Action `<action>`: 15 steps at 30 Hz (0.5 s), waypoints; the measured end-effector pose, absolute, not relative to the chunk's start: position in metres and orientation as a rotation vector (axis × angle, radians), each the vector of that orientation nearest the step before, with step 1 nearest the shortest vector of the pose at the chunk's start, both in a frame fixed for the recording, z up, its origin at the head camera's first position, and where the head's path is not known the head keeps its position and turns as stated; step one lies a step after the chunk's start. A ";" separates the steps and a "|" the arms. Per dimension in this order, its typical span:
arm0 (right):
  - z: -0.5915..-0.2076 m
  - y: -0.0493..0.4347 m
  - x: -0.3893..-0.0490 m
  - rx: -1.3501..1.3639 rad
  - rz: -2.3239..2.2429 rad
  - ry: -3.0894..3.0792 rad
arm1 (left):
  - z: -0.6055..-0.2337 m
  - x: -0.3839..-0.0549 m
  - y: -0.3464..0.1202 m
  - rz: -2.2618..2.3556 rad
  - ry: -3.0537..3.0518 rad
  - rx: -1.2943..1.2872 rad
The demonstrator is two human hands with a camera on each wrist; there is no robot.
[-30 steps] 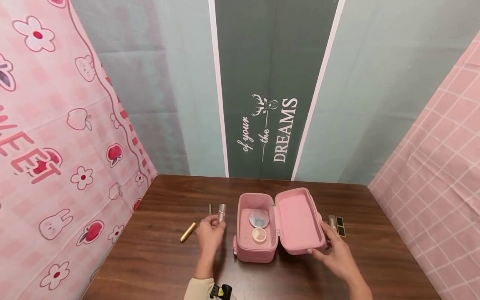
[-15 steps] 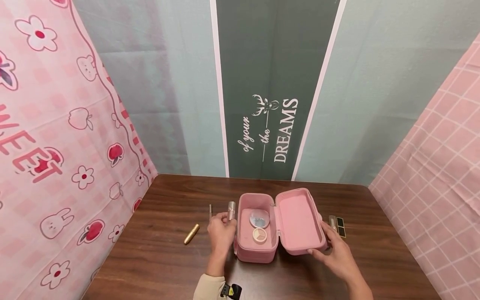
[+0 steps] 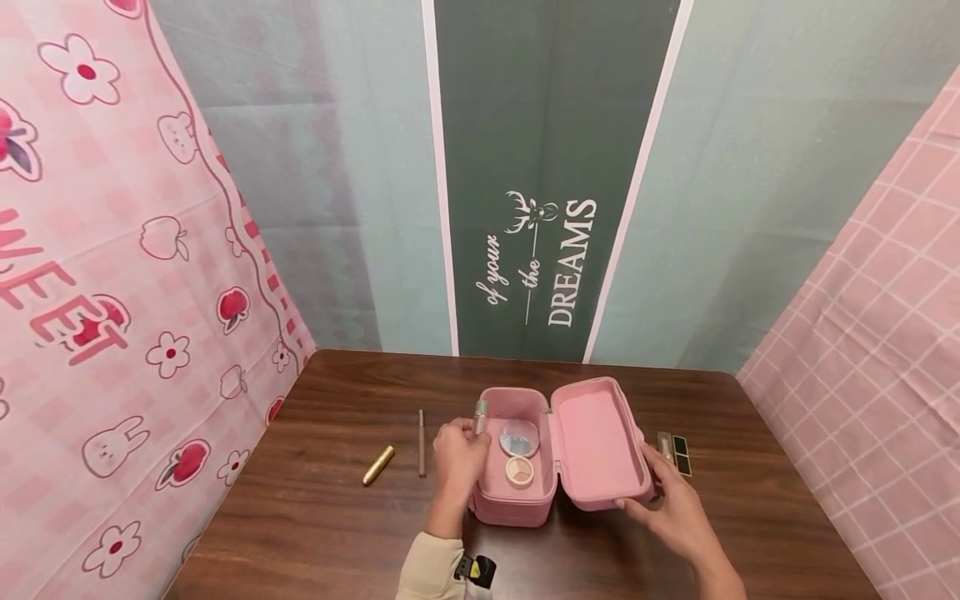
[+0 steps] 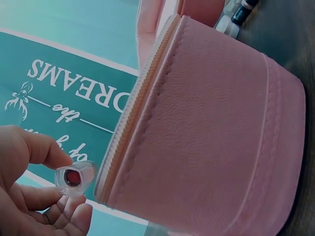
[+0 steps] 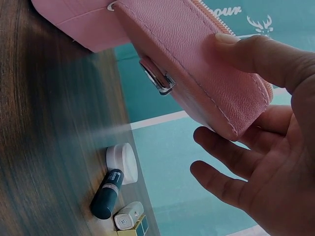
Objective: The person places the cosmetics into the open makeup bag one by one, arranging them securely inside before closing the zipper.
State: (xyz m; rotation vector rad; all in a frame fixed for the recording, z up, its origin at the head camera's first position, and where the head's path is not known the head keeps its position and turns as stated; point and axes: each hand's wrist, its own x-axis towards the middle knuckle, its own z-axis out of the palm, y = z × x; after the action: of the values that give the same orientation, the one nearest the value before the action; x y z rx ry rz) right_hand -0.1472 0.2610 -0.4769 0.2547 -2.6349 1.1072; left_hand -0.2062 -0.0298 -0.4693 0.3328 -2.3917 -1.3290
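My left hand [image 3: 459, 460] pinches a small clear-cased lipstick [image 3: 480, 417] between thumb and fingers, at the left rim of an open pink cosmetic case [image 3: 513, 511]. In the left wrist view the lipstick [image 4: 75, 178] shows a dark red end beside the zipper edge. My right hand [image 3: 675, 510] holds the raised lid [image 3: 603, 442] by its outer edge, thumb on one side and fingers spread below, as the right wrist view shows. Inside the case lie a clear round compact [image 3: 520, 438] and a small round three-part palette [image 3: 519, 472].
Left of the case, a gold tube [image 3: 378, 465] and a thin brown pencil [image 3: 422, 443] lie on the wooden table [image 3: 300, 517]. Beyond the lid are a dark tube [image 5: 107, 194], a white round jar [image 5: 122, 163], a pale tube [image 5: 129, 215] and a gold-edged palette [image 3: 682, 455].
My left hand has carried the lipstick rightward from beside the pencil to the case's left rim. The pencil is now uncovered. The right hand and lid have stayed put.
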 end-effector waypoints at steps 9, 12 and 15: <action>-0.476 0.260 -0.147 0.274 1.121 -2.621 | -0.465 -0.220 -0.023 -1.284 -2.412 0.349; -0.476 0.259 -0.146 0.271 1.133 -2.626 | -0.465 -0.223 -0.022 -1.283 -2.416 0.366; -0.475 0.260 -0.146 0.270 1.127 -2.628 | -0.466 -0.226 -0.022 -1.284 -2.427 0.380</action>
State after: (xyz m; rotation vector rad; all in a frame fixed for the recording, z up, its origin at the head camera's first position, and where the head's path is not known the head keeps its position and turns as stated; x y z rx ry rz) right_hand -0.1463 0.2599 -0.4753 0.2705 -2.6283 1.1268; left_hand -0.2263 -0.0219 -0.4660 0.3802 -2.4267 -1.2838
